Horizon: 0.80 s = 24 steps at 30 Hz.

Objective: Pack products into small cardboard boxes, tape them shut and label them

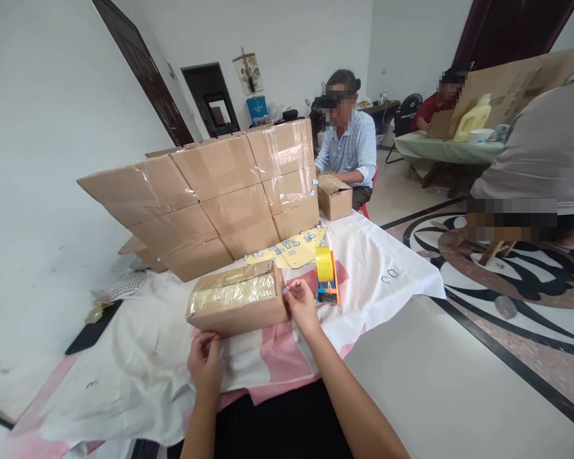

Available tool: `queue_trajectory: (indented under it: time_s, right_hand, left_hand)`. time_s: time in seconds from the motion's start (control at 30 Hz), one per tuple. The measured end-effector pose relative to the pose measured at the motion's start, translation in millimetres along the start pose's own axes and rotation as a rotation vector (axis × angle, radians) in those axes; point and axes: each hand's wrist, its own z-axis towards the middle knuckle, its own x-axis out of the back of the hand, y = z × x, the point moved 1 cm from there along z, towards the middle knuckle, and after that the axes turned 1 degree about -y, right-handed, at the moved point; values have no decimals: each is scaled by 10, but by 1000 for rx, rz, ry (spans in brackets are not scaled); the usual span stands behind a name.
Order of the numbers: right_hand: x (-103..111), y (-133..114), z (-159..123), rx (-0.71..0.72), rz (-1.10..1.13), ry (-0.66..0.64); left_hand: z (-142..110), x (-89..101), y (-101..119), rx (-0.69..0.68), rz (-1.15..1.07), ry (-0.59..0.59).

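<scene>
A taped cardboard box [242,315] lies on the cloth in front of me, its top covered with shiny tape. My right hand [302,307] is at the box's right end, thumb and fingers pinched together; a tiny bluish spot shows at the fingertips, too small to name. By the lower front left edge of the box, my left hand [205,357] has its fingers curled in, and whatever they hold, if anything, is hidden. Just right of the box stands a tape dispenser [328,280] with a yellow roll. Behind is a yellow sheet [294,255] bearing several small labels.
Stacked cardboard boxes [210,197] form a wall across the far side of the table. A co-worker [351,140] sits beyond, near another small box [335,199]. The white and pink cloth [129,363] is wrinkled. Other people sit at right, around a green-covered table [440,148].
</scene>
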Motion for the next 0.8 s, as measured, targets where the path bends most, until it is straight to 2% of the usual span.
queue_trajectory:
  time_s: [0.33,0.57,0.8]
  right_hand:
    - [22,1,16,-7,-8,26]
    - [65,85,-17,-27,-131,144]
    - [89,36,-47,-32,-217,60]
  left_hand:
    - [-23,-20,-6,3,27,-25]
    - [-38,-14,-56,-14,28,-45]
    - [-48,30,-92,-33,38,-110]
